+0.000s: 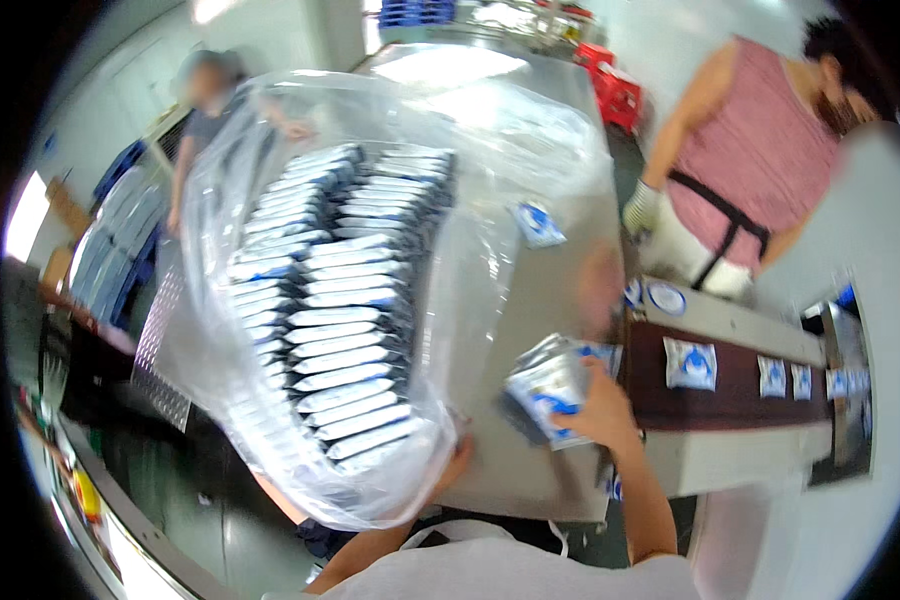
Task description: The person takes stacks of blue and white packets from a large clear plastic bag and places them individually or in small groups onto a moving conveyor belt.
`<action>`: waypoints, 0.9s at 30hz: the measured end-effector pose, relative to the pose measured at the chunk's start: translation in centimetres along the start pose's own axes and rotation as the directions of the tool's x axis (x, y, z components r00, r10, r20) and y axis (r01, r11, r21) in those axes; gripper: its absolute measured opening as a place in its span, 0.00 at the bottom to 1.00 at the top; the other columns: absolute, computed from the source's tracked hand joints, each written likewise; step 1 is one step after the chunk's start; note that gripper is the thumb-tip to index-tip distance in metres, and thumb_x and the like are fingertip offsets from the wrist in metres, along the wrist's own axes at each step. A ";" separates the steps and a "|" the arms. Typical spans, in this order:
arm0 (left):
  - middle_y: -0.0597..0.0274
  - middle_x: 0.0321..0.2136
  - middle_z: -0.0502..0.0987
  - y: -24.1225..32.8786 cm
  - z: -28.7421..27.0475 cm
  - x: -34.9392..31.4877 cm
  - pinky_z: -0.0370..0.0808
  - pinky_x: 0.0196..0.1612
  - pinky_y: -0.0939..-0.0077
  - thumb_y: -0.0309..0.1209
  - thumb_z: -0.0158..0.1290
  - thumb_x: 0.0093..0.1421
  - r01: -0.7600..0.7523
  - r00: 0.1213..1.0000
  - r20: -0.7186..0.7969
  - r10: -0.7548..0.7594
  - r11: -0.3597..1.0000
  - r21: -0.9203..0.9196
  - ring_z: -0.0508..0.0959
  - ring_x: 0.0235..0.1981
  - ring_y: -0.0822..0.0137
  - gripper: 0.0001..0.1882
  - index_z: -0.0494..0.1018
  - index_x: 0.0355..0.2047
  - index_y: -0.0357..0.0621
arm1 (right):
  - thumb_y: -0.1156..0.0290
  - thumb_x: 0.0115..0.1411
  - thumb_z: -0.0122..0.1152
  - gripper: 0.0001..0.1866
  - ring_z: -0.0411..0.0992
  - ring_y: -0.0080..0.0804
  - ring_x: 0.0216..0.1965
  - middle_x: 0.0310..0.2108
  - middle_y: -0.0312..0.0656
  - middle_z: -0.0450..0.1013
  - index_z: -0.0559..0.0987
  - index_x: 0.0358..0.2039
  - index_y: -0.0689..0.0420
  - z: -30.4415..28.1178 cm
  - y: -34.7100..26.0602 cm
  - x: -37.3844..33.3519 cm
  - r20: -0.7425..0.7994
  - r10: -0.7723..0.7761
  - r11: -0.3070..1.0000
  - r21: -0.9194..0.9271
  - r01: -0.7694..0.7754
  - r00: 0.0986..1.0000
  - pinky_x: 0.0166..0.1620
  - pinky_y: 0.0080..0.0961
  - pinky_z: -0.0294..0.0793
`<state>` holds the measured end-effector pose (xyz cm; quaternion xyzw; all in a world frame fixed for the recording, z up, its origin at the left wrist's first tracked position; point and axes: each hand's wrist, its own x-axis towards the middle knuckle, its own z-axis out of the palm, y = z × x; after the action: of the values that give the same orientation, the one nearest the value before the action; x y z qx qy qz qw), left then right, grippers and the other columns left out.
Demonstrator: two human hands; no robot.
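Note:
A large clear plastic bag [485,275] lies open on the metal table, filled with rows of silver-and-blue packets [345,345] standing on edge. My left hand [454,468] is against the bag's near right corner; the plastic and blur hide its fingers. To the right, my right hand [605,408] is closed on a small stack of white-and-blue packets [548,388] above the table. A single packet [538,224] lies farther up the table, beside the bag. A blurred, skin-coloured shape [600,288] shows just beyond the stack; I cannot tell what it is.
At right, a brown conveyor belt [750,400] carries several spaced packets toward the table [490,490]. Beyond it stands a person in a pink top [750,150], with a gloved hand. Another person [210,110] is at the far left. Red crates [615,90] stand at the back.

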<state>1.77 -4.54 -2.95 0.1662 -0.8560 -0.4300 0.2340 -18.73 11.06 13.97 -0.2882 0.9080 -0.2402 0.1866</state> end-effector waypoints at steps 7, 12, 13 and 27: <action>0.52 0.42 0.70 3.5 -1.9 1.3 0.68 0.48 0.62 0.26 0.54 0.50 -0.027 0.997 0.073 0.020 0.995 0.094 0.72 0.44 0.51 0.15 0.70 0.40 0.40 | 0.69 0.36 0.73 0.51 0.66 0.42 0.54 0.54 0.53 0.65 0.56 0.60 0.65 -10.0 -14.2 8.2 -0.482 -0.502 0.660 0.323 0.679 0.718 0.56 0.34 0.65; 0.52 0.42 0.70 5.0 -1.8 1.7 0.68 0.49 0.62 0.26 0.54 0.49 -0.007 0.999 0.049 0.002 0.996 0.092 0.71 0.45 0.50 0.16 0.70 0.40 0.41 | 0.56 0.33 0.71 0.47 0.69 0.49 0.47 0.47 0.53 0.69 0.64 0.54 0.64 -6.5 -25.6 20.0 -0.271 -0.813 0.581 -0.357 0.731 0.515 0.48 0.43 0.67; 0.52 0.42 0.70 5.0 -1.7 1.6 0.68 0.49 0.62 0.26 0.54 0.49 -0.002 0.999 0.049 -0.003 0.996 0.093 0.71 0.45 0.50 0.16 0.70 0.40 0.41 | 0.53 0.30 0.75 0.51 0.65 0.47 0.53 0.52 0.53 0.67 0.64 0.55 0.62 -3.7 -27.2 22.0 -0.091 -0.781 0.586 -0.449 0.675 0.617 0.52 0.48 0.64; 0.52 0.44 0.69 2.9 -0.6 1.1 0.67 0.50 0.60 0.27 0.54 0.49 -0.009 0.995 0.103 -0.011 0.983 0.185 0.68 0.48 0.49 0.18 0.68 0.43 0.42 | 0.28 0.57 0.28 0.51 0.44 0.55 0.67 0.66 0.56 0.45 0.51 0.65 0.62 7.9 -28.0 22.2 0.076 -0.729 0.655 -0.208 0.726 0.680 0.62 0.67 0.35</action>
<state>0.93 -3.75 0.01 0.1651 -0.9032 -0.3566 0.1724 -19.77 -25.23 18.32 -0.6444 0.7388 -0.1940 0.0352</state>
